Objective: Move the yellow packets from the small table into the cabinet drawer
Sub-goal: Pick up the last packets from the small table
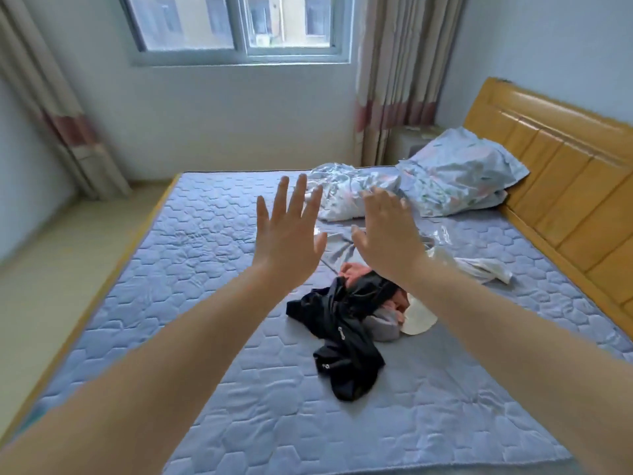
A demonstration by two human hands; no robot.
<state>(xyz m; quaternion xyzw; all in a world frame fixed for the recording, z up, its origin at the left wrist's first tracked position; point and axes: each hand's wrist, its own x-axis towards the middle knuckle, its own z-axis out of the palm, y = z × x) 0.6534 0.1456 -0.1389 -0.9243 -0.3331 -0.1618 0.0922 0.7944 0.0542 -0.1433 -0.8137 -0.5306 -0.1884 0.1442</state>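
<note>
Both hands are up in front of me and hold nothing. The left hand (291, 241) has its fingers (300, 197) straight and spread. The right hand (387, 241) is also loose and flat, stretched fwd. They hover above the blue-grey quilted mattress (205, 303) and touch nothing.

The yellow packets are not in view, and neither is the small surface that carries them nor the cabinet drawer. A pale boxy thing (414, 145) stands in the corner behind the floral-print pillow (462, 173), half hidden. I cannot tell what it is.

Risks as I judge them:
- I have no target yet, so if I move off w/o turning the head first, I may go the wrong way.
- My raised hands cover the middle of the picture, so smth could be hidden behind them.
- The crumpled black garment (342, 344) and pink cloth (352, 272) lie just under the right hand. A low sweep could snag them.
- The pale round object (419, 318) beside that pile is not a packet, and a hasty grab there would be an error.
</note>
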